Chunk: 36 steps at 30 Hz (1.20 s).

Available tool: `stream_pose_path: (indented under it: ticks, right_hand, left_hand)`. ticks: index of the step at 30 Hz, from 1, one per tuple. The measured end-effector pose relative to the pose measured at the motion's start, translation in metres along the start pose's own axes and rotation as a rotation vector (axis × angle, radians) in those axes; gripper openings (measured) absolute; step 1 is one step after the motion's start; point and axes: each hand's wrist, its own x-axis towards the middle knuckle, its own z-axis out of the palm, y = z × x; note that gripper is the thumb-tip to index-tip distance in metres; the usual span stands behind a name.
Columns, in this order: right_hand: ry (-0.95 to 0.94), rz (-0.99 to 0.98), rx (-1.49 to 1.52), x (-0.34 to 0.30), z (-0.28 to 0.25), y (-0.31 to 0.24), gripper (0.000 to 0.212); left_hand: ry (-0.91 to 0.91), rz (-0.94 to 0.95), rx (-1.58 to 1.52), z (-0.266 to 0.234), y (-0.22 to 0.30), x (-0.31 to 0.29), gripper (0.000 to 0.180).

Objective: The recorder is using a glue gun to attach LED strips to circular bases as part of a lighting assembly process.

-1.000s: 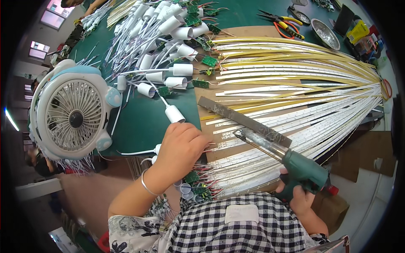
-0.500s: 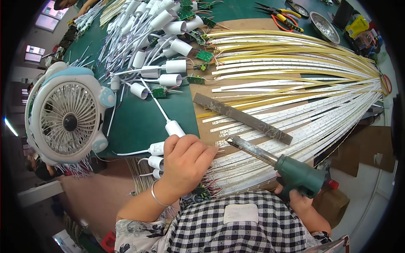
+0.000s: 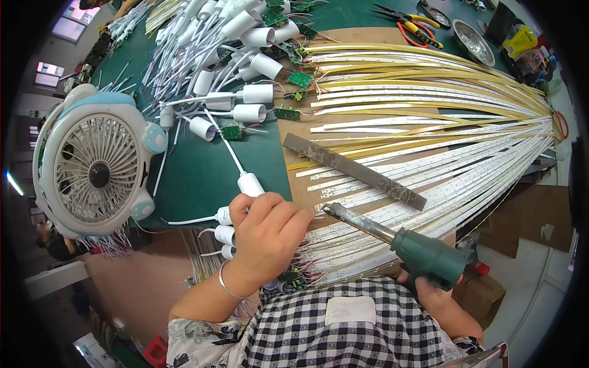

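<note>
My right hand grips a green soldering gun by its handle. Its metal tip points left and sits over the left ends of the white LED strips, close to my left fingertips. My left hand is closed in a pinch beside those ends; what lies between the fingers is hidden. Right behind it is a white plastic end cap with a white cable. More white caps show left of my wrist. A flat metal bar rests slantwise across the strips.
A white fan stands at the left. Several capped cables with green circuit boards heap at the back. Far right are pliers, a metal bowl and orange-handled scissors. Brown board covers part of the green table.
The soldering gun has shifted slightly left, its tip nearer my left fingertips. My left hand has moved slightly left and up, still pinched.
</note>
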Motion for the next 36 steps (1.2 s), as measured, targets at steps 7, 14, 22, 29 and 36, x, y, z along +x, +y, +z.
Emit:
stream_pose_path:
  ticks: [7,14,22,29,36]
  right_hand:
    - [-0.017,-0.029,-0.061,0.002,0.001,0.002,0.027]
    - [-0.007,-0.020,-0.091,0.003,0.004,0.003,0.027]
    - [-0.026,-0.049,-0.389,0.008,0.002,-0.001,0.021]
    - [0.049,0.060,-0.254,0.005,0.008,-0.009,0.020]
    - [0.027,-0.001,-0.313,0.008,0.008,-0.008,0.018]
  left_hand:
    - [-0.028,-0.006,0.016,0.003,-0.001,0.000,0.022]
    - [-0.015,-0.017,0.021,0.004,-0.001,-0.001,0.021]
    - [-0.015,-0.011,0.040,0.005,-0.002,-0.002,0.020]
    - [-0.012,-0.010,0.038,0.006,-0.001,-0.002,0.021]
    - [-0.032,-0.018,0.046,0.003,0.000,-0.002,0.014]
